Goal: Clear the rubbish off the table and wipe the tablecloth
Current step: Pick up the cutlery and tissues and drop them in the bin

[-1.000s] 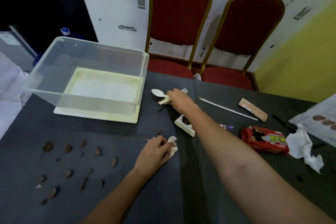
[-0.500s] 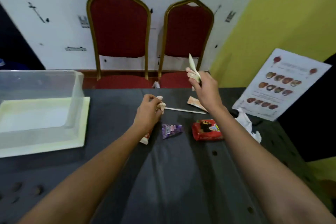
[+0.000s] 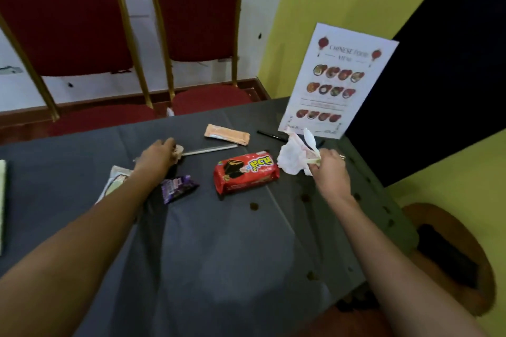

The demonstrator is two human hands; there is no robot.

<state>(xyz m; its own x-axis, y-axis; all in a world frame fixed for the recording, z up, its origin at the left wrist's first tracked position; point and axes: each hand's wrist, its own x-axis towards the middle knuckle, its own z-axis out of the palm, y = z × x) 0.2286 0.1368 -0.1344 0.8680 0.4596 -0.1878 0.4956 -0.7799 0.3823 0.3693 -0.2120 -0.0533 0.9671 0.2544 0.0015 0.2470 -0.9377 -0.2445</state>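
Note:
My right hand point(image 3: 330, 171) holds white plastic cutlery point(image 3: 309, 139) and grips the crumpled white tissue point(image 3: 293, 157) at the table's far right. My left hand point(image 3: 157, 157) is closed on a small crumpled tissue point(image 3: 178, 151), right by the end of a long clear straw point(image 3: 210, 149). Between the hands lie a red biscuit packet point(image 3: 246, 172) and a purple wrapper point(image 3: 178, 189). A white wrapper point(image 3: 115, 180) shows beside my left forearm. An orange sachet point(image 3: 227, 137) lies farther back on the dark grey tablecloth point(image 3: 219, 249).
A menu sheet point(image 3: 336, 82) stands at the far right corner, with a black pen point(image 3: 269, 134) in front of it. Small brown crumbs point(image 3: 254, 206) dot the cloth. Two red chairs point(image 3: 197, 19) stand behind the table. A wooden stool point(image 3: 454, 254) sits at the right.
The view has swung right. My right hand came down from mid-air with the cutlery onto the crumpled tissue by the menu. My left hand moved to the straw's end.

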